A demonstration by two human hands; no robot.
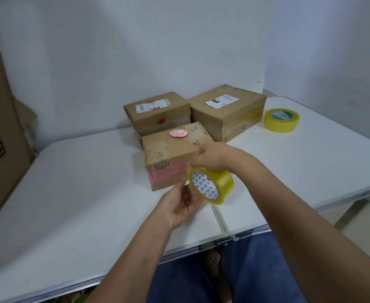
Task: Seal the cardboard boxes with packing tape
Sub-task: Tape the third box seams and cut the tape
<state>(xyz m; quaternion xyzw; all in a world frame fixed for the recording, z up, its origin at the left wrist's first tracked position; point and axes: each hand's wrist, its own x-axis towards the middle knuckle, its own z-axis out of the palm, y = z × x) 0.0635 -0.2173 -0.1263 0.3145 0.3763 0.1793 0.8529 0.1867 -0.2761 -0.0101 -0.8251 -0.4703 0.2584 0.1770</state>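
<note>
Tape roll (211,185): held above the table by both hands.
Left hand (180,203): cradles its lower rim, fingers hidden behind.
Right hand (210,157): pinches the top; fingertips obscured.

white table (74,193), three boxes (171,156), tape roll (281,120)

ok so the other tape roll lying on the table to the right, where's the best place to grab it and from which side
Probably from above. The spare tape roll lies flat on the table, its open core facing up, clear of the right box. Slip fingers into the core with the thumb outside, or span the outer yellow band across its width.
</note>
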